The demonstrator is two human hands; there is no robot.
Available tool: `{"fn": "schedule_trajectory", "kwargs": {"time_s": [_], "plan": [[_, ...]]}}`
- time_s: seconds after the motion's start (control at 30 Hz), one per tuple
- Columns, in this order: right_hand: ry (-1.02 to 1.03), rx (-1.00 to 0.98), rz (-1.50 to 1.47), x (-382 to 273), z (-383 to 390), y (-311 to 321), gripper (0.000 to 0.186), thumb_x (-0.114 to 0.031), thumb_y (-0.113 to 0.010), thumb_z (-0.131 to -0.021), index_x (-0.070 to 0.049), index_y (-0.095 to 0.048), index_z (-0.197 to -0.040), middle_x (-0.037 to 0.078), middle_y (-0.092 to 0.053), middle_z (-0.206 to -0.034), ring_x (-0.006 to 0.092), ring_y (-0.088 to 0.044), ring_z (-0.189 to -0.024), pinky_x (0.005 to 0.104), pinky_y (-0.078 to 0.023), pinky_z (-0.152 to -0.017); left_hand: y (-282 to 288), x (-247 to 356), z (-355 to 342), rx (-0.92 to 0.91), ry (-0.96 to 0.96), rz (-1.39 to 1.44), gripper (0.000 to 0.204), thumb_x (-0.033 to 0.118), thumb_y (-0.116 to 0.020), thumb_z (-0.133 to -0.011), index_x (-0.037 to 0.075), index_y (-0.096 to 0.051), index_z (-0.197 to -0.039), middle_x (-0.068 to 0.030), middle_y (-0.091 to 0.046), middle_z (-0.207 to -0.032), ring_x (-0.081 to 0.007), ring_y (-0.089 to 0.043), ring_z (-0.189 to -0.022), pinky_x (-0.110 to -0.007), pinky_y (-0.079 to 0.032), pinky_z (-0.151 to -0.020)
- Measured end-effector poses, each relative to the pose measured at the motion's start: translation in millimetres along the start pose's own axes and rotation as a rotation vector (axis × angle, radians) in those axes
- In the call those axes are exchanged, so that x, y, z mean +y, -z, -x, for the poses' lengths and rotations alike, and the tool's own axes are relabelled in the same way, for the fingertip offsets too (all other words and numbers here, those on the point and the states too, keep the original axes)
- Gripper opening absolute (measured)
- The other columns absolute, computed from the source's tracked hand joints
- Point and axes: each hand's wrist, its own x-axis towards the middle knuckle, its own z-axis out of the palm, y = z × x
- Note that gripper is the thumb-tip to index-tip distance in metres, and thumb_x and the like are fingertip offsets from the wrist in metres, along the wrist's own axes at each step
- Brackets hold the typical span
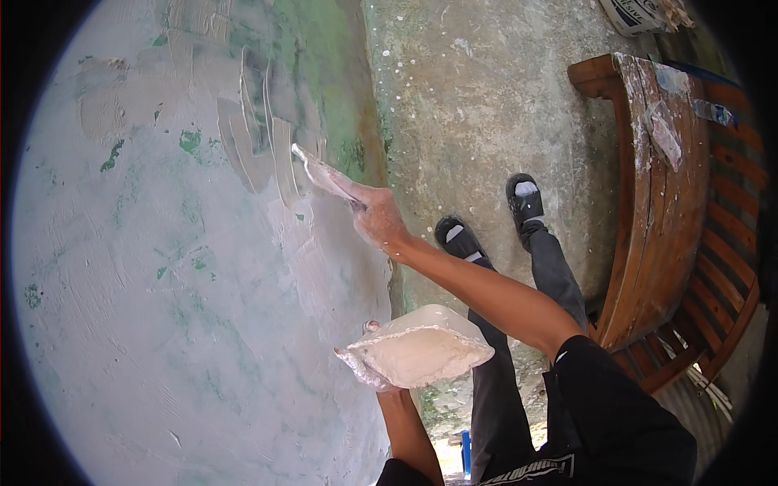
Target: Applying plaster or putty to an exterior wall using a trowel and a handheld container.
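My right hand (381, 223) is closed round a putty-smeared flat tool, which looks like a putty knife (328, 176). Its far edge is at the wall (154, 324), beside fresh grey ridges of wet putty (263, 134). Lower down, my left hand (366, 371), coated in white putty, grips one end of a pale, shallow putty container (433, 320) with pointed ends. Whitish putty (425, 352) lies inside it. Most of the left fingers are hidden by the container. Green paint patches (190, 142) show through the thin coat.
Stained concrete floor (478, 105) runs along the wall. A wooden bench (652, 235) stands to the right, bearing a putty-stained plastic piece (664, 138) and a clear bottle (713, 112). A bag (630, 14) lies at the top right. My feet wear black sandals (460, 239).
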Motion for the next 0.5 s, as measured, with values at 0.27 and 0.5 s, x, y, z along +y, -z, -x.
{"fn": "schedule_trajectory", "kwargs": {"time_s": [0.27, 0.5], "plan": [[0.185, -0.243, 0.071, 34, 67, 7, 0.056, 0.012, -0.050, -0.070, -0.013, -0.056, -0.120, 0.023, -0.060, -0.103, 0.0363, -0.061, -0.085, 0.0317, -0.049, -0.074, 9, 12, -1, -0.182, 0.034, -0.053, 0.050, 0.050, -0.044, -0.090, 0.009, -0.057, -0.114, -0.0108, -0.055, -0.117, -0.0287, -0.056, -0.104, -0.043, -0.046, -0.092], [0.010, 0.072, -0.056, -17, -20, 5, 0.031, 0.001, -0.055, -0.079, 0.003, -0.058, -0.110, 0.022, -0.064, -0.095, 0.0231, -0.063, -0.082, 0.0298, -0.046, -0.075, 61, 31, -1, -0.236, 0.178, 0.172, 0.050, 0.048, -0.045, -0.090, 0.004, -0.053, -0.114, -0.0132, -0.054, -0.116, -0.0285, -0.056, -0.103, -0.041, -0.047, -0.090]]}}
